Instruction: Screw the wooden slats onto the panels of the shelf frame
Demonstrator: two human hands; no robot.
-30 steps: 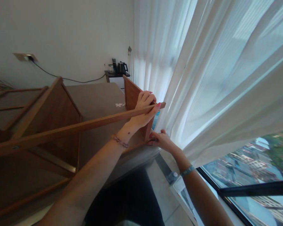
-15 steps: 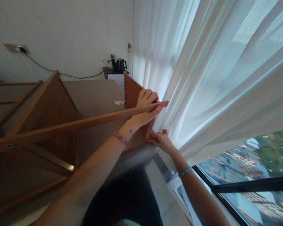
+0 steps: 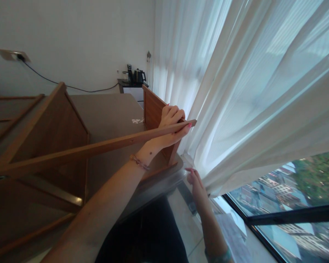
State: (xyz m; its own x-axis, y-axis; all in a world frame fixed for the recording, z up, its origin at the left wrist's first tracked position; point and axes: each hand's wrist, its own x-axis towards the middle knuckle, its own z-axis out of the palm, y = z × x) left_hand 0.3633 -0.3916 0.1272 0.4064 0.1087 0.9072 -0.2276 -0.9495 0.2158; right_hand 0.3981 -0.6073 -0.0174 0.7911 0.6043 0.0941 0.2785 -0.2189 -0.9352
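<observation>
The left hand (image 3: 171, 126) is clenched around the far end of a long wooden bar (image 3: 98, 148), with the fingers curled over the top of it and the thumb pressed along its near edge. That bar runs from the hand back and to the left, across the frame, to the rest of a wooden rack (image 3: 44, 146) that lies tipped on its side on a grey table (image 3: 112, 113). Just behind the left hand stands an upright wooden panel (image 3: 152, 109) of the same rack, and the fingers rest against its top edge.

The right hand (image 3: 196, 184) hangs lower, below and to the right of the left hand, with its fingers straight and loose, grasping nothing. It is just beside the rounded edge of the table and close to the hem of a white curtain (image 3: 235, 91), which fills the space to the right of both hands. Whether the fingertips touch the curtain cannot be told.

Beyond the left hand, against the wall, a dark kettle (image 3: 138, 75) stands on a small cabinet (image 3: 133, 87). Below the right hand a window (image 3: 290, 204) shows buildings outside.
</observation>
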